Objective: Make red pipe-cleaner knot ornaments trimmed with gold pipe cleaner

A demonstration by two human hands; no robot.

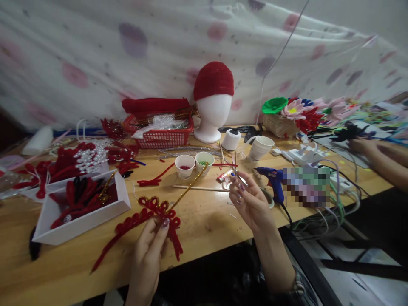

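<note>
A red looped pipe-cleaner piece (137,219) with gold edging is pinched in my left hand (151,244), above the front of the table. From it a gold pipe cleaner (188,188) slants up and right past two paper cups. My right hand (250,197) is raised to the right of the piece, its fingers closed around a small metal tool (239,175), whose kind is hard to make out. A red stem (223,165) shows just left of the tool's tip.
A white box (86,219) of red and black pieces lies left. Behind are a red basket (165,138) and a foam head (212,114). A blue glue gun (274,180) sits right, beside cables. Another person's hand (360,144) is at far right.
</note>
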